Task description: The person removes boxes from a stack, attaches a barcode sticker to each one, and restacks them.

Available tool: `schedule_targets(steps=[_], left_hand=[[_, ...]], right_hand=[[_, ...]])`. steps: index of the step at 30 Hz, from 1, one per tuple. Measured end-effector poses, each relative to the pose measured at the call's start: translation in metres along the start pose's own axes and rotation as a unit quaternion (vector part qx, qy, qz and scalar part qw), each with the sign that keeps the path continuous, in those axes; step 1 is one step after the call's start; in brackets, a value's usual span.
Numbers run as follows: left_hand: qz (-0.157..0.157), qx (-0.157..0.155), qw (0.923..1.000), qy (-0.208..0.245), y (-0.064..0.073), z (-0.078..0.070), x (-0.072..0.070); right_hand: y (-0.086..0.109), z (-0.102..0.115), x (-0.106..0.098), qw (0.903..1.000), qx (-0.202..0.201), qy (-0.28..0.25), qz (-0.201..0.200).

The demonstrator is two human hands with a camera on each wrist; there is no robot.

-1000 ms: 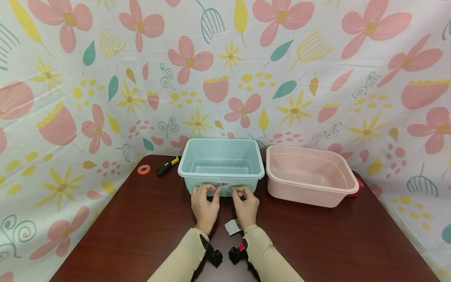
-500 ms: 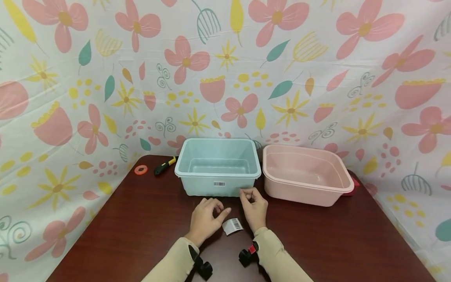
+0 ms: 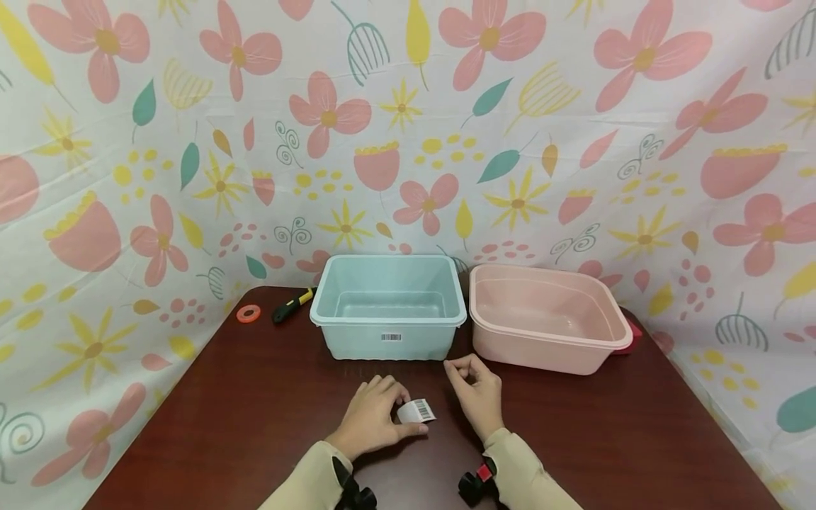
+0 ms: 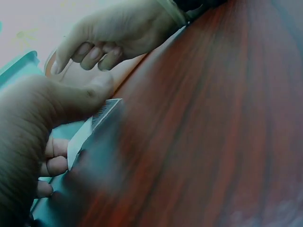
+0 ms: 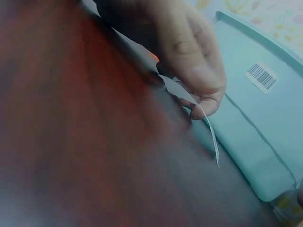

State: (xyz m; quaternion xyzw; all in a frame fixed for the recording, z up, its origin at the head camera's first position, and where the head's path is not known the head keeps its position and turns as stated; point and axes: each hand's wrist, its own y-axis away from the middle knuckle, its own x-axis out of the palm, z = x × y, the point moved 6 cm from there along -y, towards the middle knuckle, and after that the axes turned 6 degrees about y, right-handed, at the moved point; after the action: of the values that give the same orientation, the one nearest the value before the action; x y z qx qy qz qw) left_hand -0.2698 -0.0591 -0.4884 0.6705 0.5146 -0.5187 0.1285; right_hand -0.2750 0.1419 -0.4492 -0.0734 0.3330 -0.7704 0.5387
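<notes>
In the head view my left hand (image 3: pixel 376 418) is low over the table, its thumb and fingers on either side of a small white barcode label sheet (image 3: pixel 417 411). Seen from the right wrist, the bent sheet (image 5: pixel 189 97) passes between that hand's thumb and fingers. The left wrist view shows the thumb over the sheet's (image 4: pixel 90 130) printed end. My right hand (image 3: pixel 477 397) hovers to the right, fingers loosely curled, nothing visible in them. Behind the hands stands a light blue plastic basin (image 3: pixel 389 340); a barcode sticker (image 3: pixel 392 337) lies flat on its front wall.
A pink basin (image 3: pixel 542 350) stands right of the blue one, with a red object (image 3: pixel 627 340) partly hidden behind it. At the back left lie an orange tape roll (image 3: pixel 248 313) and a black-and-yellow handled tool (image 3: pixel 291 309). A floral cloth (image 3: pixel 408 127) hangs behind the table.
Both hands have left the blue basin's front wall. The left hand has come down to the label sheet, which now bends up between its fingers; the right hand has drawn back and to the right.
</notes>
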Motion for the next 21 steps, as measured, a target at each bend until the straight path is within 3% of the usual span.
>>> schedule_targets(steps=[3,6,12,16,21], left_hand=[[0.009,0.011,0.9999,-0.004,0.001,-0.001,0.002],[0.011,0.021,0.9997,0.0,0.001,-0.003,0.001],[0.005,0.042,0.9989,0.022,0.0,-0.006,0.002],[-0.011,0.072,0.9944,0.077,-0.001,-0.01,-0.001],[-0.017,0.106,0.9858,0.129,-0.002,-0.014,-0.003]], right_hand=[[0.005,-0.017,-0.002,0.9995,0.016,0.0,0.028],[0.012,-0.027,-0.002,0.9955,0.041,-0.001,0.086],[0.03,-0.029,0.002,0.9696,0.075,0.021,0.232],[0.036,-0.025,0.004,0.9588,0.08,0.031,0.271],[0.038,-0.019,0.009,0.95,0.053,0.039,0.305]])
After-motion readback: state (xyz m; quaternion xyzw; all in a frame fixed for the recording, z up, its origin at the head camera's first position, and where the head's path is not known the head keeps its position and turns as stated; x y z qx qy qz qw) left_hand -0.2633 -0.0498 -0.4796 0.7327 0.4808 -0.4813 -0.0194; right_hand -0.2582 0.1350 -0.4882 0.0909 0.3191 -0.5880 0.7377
